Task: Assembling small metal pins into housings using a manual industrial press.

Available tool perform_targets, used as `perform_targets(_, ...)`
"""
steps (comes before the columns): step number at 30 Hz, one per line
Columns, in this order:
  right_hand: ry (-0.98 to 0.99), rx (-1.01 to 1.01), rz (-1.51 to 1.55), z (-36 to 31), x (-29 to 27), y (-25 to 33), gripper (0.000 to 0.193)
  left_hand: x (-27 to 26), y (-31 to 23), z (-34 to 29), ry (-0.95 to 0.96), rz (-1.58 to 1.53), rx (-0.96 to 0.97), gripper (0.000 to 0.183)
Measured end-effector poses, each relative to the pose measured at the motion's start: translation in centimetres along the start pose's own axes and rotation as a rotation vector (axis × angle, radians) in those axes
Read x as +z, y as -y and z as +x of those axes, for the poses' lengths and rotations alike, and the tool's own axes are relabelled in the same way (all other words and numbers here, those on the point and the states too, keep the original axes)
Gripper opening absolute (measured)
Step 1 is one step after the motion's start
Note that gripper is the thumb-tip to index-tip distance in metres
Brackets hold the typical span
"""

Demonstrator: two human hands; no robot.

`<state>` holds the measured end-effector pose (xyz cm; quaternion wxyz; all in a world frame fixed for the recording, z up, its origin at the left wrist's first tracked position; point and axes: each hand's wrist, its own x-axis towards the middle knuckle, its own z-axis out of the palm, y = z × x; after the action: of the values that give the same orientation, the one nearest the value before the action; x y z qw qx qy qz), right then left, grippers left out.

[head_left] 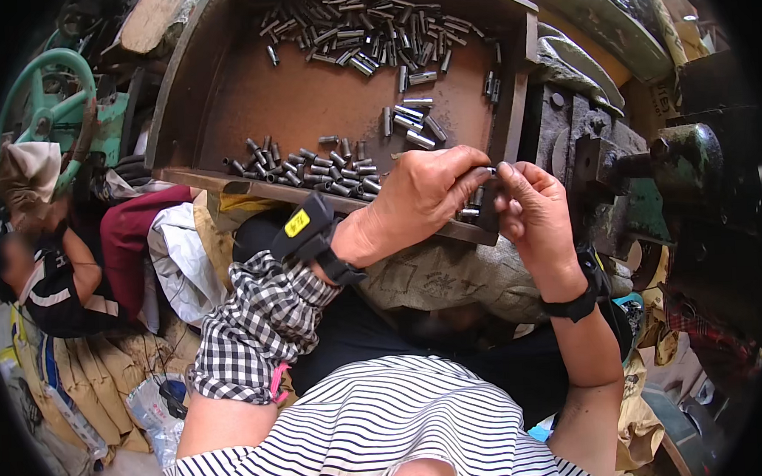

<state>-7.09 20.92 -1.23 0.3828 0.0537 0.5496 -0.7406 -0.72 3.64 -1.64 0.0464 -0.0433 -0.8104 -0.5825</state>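
Observation:
My left hand and my right hand meet over the front right corner of a shallow brown tray. Pinched between their fingertips is a small metal piece, mostly covered by the fingers. Shiny metal tubes lie heaped along the tray's far side, and several more are scattered beyond my left hand. Shorter, darker metal sleeves form a group along the near edge, left of my left hand. A few pieces show beneath my fingers in the near right corner.
A dark, greasy machine stands close on the right. To the left is a green handwheel, with another person below it. Woven sacking hangs under the tray's front edge, and stacked tan sacks lie at lower left.

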Motion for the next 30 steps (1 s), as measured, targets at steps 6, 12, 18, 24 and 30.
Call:
perform_targets(6,0.245,0.124,0.014,-0.5,-0.7,1.2,0.020,-1.7,-0.9,0.5,0.256,-0.665,-0.374,0.021)
perform_targets(12,0.114,-0.110,-0.176,-0.5,0.1,0.8,0.022,-1.5,0.1,0.5,0.086,-0.607,-0.321,0.020)
perform_targets(18,0.011,-0.206,-0.299,-0.9,0.5,0.7,0.024,-1.0,0.2,0.4,0.033,-0.647,-0.317,0.018)
perform_targets(24,0.081,-0.104,-0.177,-0.5,0.0,0.9,0.020,-0.9,-0.4,0.3,0.056,-0.590,-0.315,0.019)
perform_targets(30,0.171,-0.011,-0.078,-0.5,-0.4,1.3,0.018,-0.6,-0.9,0.2,0.087,-0.589,-0.315,0.017)
